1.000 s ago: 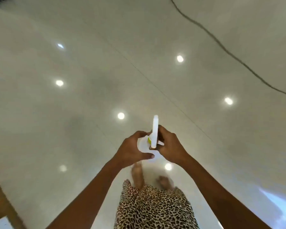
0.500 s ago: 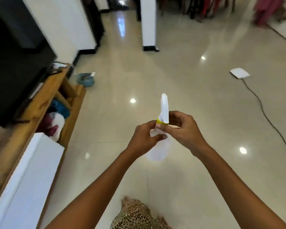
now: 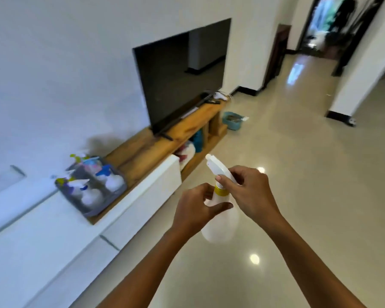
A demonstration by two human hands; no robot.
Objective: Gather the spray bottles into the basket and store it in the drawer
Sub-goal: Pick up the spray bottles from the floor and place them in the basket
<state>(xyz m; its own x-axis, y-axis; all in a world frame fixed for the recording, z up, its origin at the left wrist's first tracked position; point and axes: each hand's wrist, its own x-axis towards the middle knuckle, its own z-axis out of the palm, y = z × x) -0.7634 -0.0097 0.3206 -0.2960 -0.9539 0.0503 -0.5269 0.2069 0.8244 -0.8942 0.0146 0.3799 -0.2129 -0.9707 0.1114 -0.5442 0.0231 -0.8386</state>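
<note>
White spray bottle [image 3: 218, 221] clasped at its neck by left hand [image 3: 196, 210], trigger head pinched in right hand [image 3: 251, 194].

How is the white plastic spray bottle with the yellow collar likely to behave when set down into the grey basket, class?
The white plastic spray bottle with the yellow collar probably stands steadily: its body widens towards the bottom. Its tall trigger head may make it top-heavy, so it could tip against the bottles already in the grey basket. The left hand and right hand both hold it; its weight cannot be judged.
</note>
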